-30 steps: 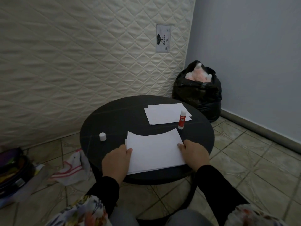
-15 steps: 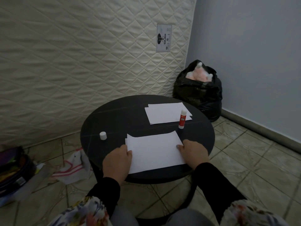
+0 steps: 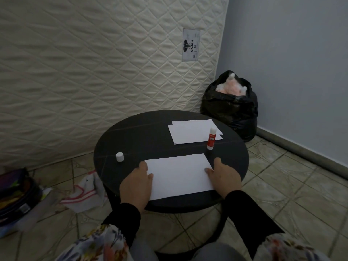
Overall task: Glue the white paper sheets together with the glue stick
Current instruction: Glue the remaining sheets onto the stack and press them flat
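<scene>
On the round black table (image 3: 135, 140), a white paper sheet (image 3: 178, 174) lies flat near the front edge, on top of another sheet. My left hand (image 3: 136, 183) holds its left edge, fingertips on the paper. My right hand (image 3: 224, 176) holds the right edge the same way. An uncapped red and white glue stick (image 3: 211, 138) stands upright behind the sheet's far right corner. Its white cap (image 3: 120, 156) stands apart at the left. A second stack of white sheets (image 3: 194, 131) lies at the back of the table.
A quilted mattress (image 3: 94, 72) leans against the wall behind the table. A full black rubbish bag (image 3: 231, 106) sits in the corner at the right. A cloth (image 3: 82, 194) and a dark bag (image 3: 15, 194) lie on the tiled floor at the left.
The top sheet's far edge was bowed up and out of line; now it lies flat and squared over the sheet below. Both hands stayed at the side edges.
</scene>
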